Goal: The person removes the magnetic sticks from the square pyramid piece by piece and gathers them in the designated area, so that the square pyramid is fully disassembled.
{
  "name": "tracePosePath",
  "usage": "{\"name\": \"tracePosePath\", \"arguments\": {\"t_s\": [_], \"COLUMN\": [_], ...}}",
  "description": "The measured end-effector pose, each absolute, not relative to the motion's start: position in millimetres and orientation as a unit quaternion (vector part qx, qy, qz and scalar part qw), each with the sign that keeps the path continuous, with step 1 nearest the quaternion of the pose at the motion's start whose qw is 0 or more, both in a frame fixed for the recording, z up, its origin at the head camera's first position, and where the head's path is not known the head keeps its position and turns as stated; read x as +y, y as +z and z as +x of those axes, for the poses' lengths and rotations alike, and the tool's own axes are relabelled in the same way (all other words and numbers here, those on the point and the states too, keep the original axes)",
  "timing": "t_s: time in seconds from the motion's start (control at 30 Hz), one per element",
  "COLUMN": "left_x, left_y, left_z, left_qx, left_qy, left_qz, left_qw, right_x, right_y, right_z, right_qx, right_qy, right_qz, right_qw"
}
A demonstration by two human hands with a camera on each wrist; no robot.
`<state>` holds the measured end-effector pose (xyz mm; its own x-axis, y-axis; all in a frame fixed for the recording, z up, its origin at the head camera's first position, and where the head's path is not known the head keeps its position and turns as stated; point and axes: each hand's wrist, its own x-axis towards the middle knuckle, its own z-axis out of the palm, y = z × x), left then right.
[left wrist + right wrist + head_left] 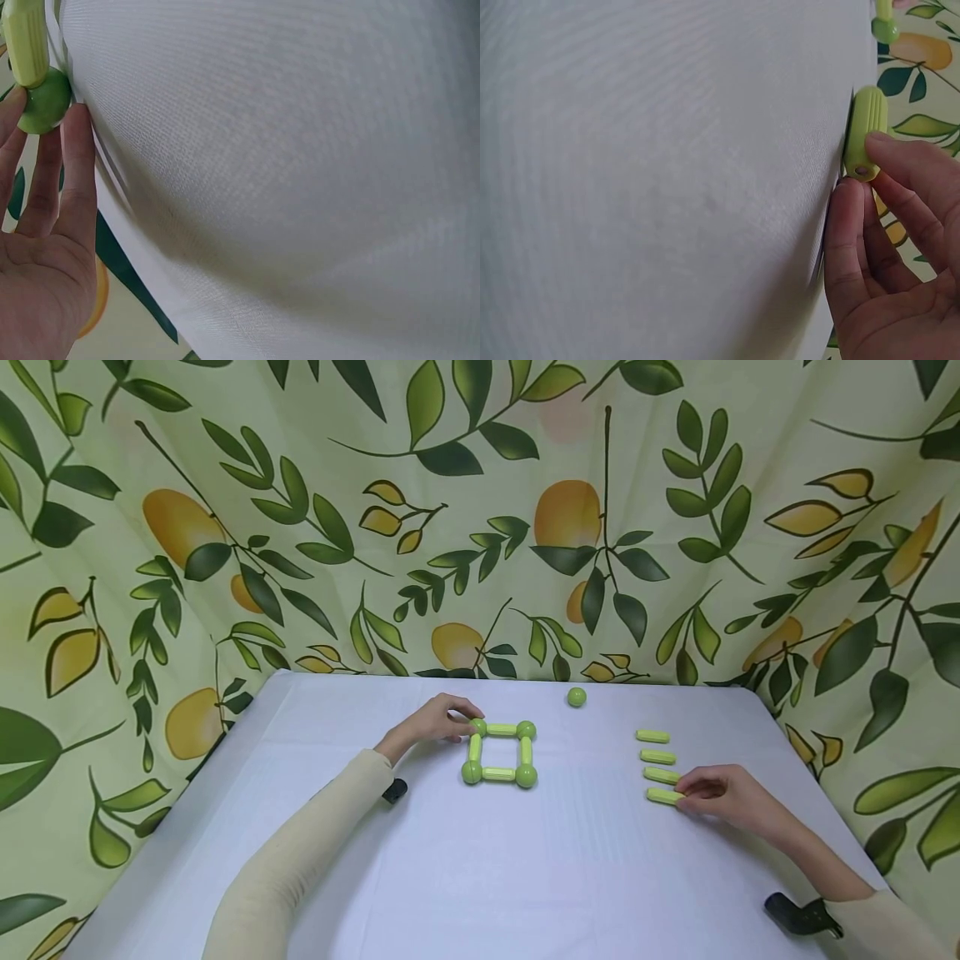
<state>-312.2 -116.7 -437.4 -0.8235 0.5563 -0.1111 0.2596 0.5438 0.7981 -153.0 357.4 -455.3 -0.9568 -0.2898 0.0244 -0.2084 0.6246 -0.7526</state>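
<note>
A square (498, 773) of light green ribbed rods joined by green balls at its corners lies on the white table. My left hand (438, 718) holds its back left corner ball (478, 727) between thumb and fingers; a rod (26, 45) runs out from that ball (46, 103) in the left wrist view. Over on the right, several loose rods lie in a column. The nearest rod (662, 796) is pinched at its right end by my right hand (727, 795). In the right wrist view, a small hole shows in the end of this rod (867, 124).
A single green ball (576, 697) sits near the table's back edge. Loose rods (657, 757) lie just beyond my right hand. The white tabletop (480, 868) spreads in front of the square, and a leaf-patterned curtain (480, 527) hangs behind.
</note>
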Motion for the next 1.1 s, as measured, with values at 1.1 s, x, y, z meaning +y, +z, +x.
{"name": "tracePosePath", "arguments": {"t_s": [1.1], "left_x": [-115.0], "left_y": [-436.2], "left_z": [-310.0], "left_qx": [0.859], "left_qy": [0.418], "left_qz": [0.235], "left_qw": [0.180], "right_x": [345.2], "right_y": [-435.9], "right_z": [-166.0], "right_qx": [0.892], "right_qy": [-0.428], "right_qz": [-0.142], "right_qw": [0.018]}}
